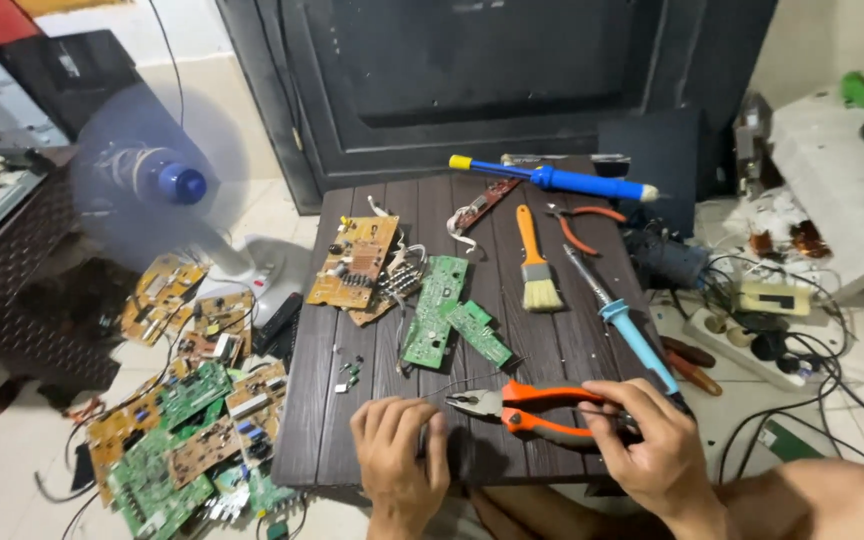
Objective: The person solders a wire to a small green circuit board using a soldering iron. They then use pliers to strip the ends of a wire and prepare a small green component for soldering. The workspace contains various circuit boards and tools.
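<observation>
**Orange pliers held at the near edge of the dark surface**

Our right hand (652, 445) wraps its grip around the handles of the orange pliers (527, 408), whose jaws point left, low over the surface (302, 430). Our left hand (399, 455) rests clenched, knuckles down, just beside the plier tips. Behind them lie two green circuit boards (442, 310), a tan circuit board (354, 262), a brush (535, 262) and a blue-handled soldering iron (624, 322).
</observation>
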